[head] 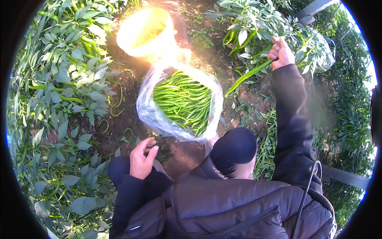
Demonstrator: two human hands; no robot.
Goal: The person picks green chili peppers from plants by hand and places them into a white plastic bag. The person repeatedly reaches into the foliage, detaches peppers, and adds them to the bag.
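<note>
My right hand [280,53], reaching out at the upper right, is closed around the upper end of a long green chili pepper [249,76]. The pepper slants down and left from my fist, in front of a leafy pepper plant [265,21]. My left hand [143,158] holds nothing; its fingers are bent and apart, above my knee and below the bag. Before me on the ground stands a clear plastic bag [143,110] with its mouth spread wide. Many green chili peppers [182,100] fill it, mostly lying side by side.
A bucket [146,33], washed out by sunlight, stands beyond the bag. Dense pepper plants [74,74] line the left, with loose peppers [117,101] on the soil beside them. Grey posts [344,176] show at the right. My knees [235,149] flank the near ground.
</note>
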